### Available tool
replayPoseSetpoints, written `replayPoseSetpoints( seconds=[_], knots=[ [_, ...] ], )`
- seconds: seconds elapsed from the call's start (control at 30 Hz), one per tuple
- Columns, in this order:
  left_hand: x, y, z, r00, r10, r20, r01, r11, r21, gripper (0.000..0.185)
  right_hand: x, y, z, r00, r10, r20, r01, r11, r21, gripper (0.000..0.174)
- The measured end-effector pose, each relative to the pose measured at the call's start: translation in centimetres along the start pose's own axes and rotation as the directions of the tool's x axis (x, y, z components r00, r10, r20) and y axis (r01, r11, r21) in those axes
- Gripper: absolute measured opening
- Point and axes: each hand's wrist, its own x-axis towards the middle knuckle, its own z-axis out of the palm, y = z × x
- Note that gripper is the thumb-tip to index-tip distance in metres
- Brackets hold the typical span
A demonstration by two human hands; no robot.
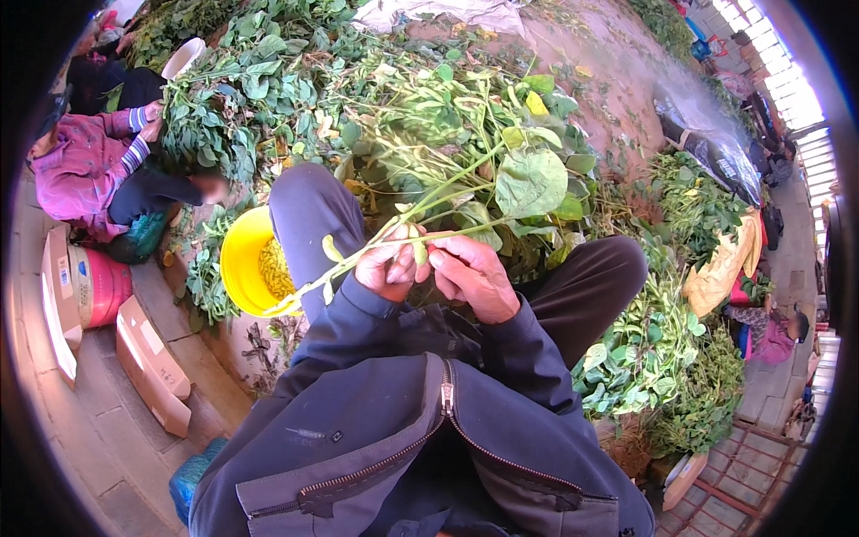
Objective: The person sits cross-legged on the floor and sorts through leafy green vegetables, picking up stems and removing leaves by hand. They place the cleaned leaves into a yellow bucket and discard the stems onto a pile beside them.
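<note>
My left hand (388, 270) grips a green soybean stem (342, 267) in front of my lap. Its cut end points down-left over the rim of a yellow bucket (235, 268), and the branches and a broad leaf (531, 182) spread up to the right. A few pods hang on the stem, one green pod (421, 252) right at my fingertips. My right hand (473, 274) is curled beside that pod, thumb against forefinger; whether something is pinched there is hidden. Loose soybean pods (274, 266) lie inside the bucket, beside my left knee.
A heap of soybean plants (429, 121) spreads beyond my knees, with more plants (637, 356) at my right. On the left a person in a pink jacket (80, 168) handles plants. Cardboard pieces (151, 366) and a red bucket (107, 285) stand on the paved floor behind that person.
</note>
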Motion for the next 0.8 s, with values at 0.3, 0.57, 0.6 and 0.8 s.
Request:
replayPoseSetpoints(
  seconds=[0.3,0.57,0.6,0.8],
  knots=[
    [-0.3,0.7,-0.2,0.991,-0.127,0.033,0.129,0.990,-0.049,0.033,0.6,0.3,-1.4,0.970,0.098,0.222,-0.143,0.970,0.197,0.034],
    [-0.3,1.0,3.2,0.894,0.064,-0.443,0.171,0.867,0.469,0.017,0.5,0.0,-1.1,0.995,-0.094,0.032,0.099,0.946,-0.310,0.027],
    [-0.3,1.1,3.3,0.885,0.086,-0.458,0.174,0.851,0.496,0.017,0.8,0.5,-1.1,0.982,-0.184,0.041,0.186,0.911,-0.369,0.026],
    [-0.8,1.2,2.5,0.933,0.089,-0.348,0.104,0.860,0.500,0.018,1.3,0.9,-1.0,0.952,-0.306,0.015,0.273,0.824,-0.496,0.019]
  ],
)
